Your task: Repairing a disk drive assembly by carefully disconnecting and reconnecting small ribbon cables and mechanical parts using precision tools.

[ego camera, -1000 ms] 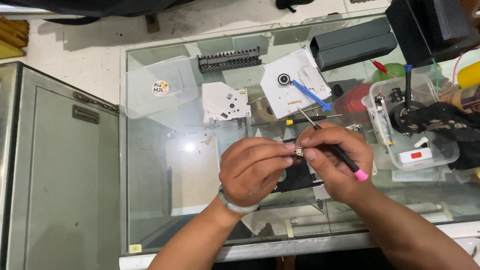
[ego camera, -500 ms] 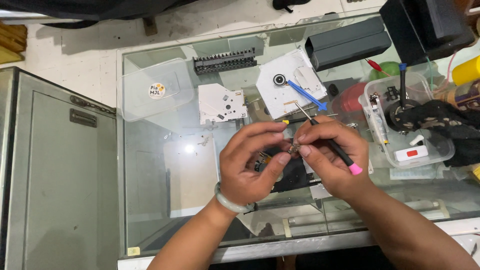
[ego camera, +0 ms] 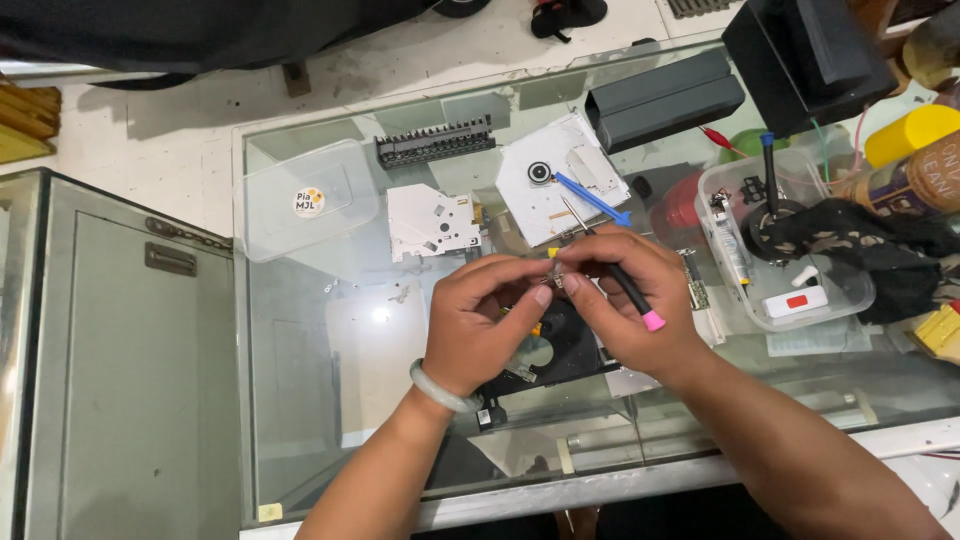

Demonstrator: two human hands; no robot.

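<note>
Small metal part (ego camera: 553, 281) pinched between both hands, above glass counter (ego camera: 330, 360).

Both hands meet, left hand (ego camera: 480, 320) and right hand (ego camera: 630, 300) with fingers pinched together.

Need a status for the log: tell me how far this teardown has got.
Done: two white metal covers lie apart on the glass counter. In hand: left hand and right hand pinch a small part; the right also holds a screwdriver. Left: black drive body lies open underneath.
</note>
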